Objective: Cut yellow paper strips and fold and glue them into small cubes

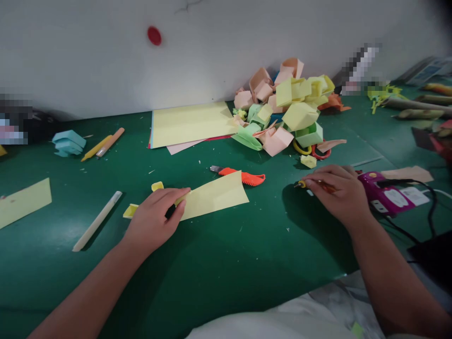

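My left hand rests on the green table, its fingers pinching the left end of a folded pale yellow paper strip. Small yellow paper pieces lie beside that hand. My right hand is curled over a thin tool with a yellow tip, next to a purple glue gun. An orange utility knife lies between the hands, just beyond the yellow strip.
A heap of folded paper boxes and scissors sit at the back right. Yellow sheets lie by the wall. A pale stick, pens, teal folded pieces and yellow paper are left.
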A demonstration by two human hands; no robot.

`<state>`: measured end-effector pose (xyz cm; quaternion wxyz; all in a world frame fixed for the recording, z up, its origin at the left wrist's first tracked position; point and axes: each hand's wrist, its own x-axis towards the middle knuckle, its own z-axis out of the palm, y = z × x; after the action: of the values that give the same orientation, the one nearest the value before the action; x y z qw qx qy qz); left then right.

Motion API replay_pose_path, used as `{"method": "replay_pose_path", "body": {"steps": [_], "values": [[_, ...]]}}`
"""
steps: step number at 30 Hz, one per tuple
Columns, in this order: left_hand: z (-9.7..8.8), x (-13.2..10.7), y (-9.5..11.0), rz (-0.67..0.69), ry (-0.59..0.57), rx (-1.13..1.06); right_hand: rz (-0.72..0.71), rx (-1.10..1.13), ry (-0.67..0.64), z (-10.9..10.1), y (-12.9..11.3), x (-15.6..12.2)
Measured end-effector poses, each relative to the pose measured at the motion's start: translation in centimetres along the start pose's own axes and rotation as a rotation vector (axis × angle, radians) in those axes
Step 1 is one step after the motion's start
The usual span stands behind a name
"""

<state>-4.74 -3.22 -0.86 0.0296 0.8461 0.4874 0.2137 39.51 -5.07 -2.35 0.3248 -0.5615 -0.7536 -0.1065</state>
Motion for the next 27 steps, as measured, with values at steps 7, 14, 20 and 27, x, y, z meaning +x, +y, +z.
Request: {"method": "replay_pose_path", "body": {"steps": [7,14,20,27], "values": [[0.1,-0.1,-0.2,0.009,0.007,-0.002,0.031,0.004,0.021,0.0,0.0,0.1],[0.2,-0.1,-0.2,0.020,-0.005,-0.018,0.107,0.030,0.155,-0.9,-1.6,0.6],[0.0,0.0,0.1,0.074,-0.021,-0.025,-0.155,0.150,0.082,-2.9,-7.6,2.2],[-0.1,0.0,0.0,0.192,-0.041,-0.077,-0.695,0.302,-0.251,0.8,-15.3,4.7]]}}
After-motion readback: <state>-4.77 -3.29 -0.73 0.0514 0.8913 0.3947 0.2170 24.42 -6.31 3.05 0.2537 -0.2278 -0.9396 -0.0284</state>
